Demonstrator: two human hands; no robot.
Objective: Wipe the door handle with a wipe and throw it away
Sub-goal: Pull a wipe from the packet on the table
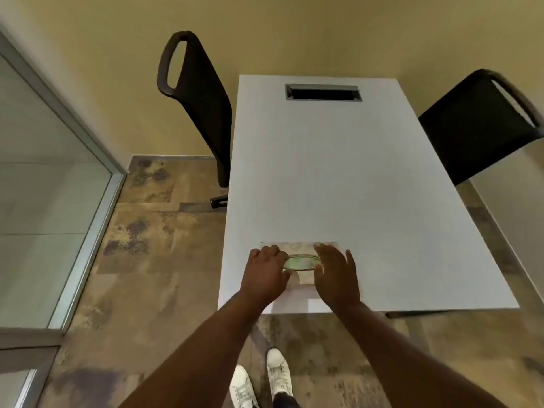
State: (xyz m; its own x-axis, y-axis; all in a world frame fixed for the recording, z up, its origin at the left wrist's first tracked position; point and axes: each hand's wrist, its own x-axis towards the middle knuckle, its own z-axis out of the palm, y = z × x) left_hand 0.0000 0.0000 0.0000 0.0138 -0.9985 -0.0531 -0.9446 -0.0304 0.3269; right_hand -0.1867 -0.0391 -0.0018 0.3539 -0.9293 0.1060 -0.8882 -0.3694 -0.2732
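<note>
Pale flat wipes pack, oval green lid, left hand curled on it, right hand open

Pack: both ends hidden under left hand and right hand, print blurred | right chair: cut by frame edge | grip on pack: unclear

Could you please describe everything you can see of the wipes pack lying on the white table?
The wipes pack is a flat, soft-looking packet, pale beige with faint print, and has a green oval lid or flap in the middle of its top. It lies flat near the front edge of the white table. The left hand rests on its left part and the right hand covers its right part, so its ends are hidden. No wipe is seen pulled out.
</note>
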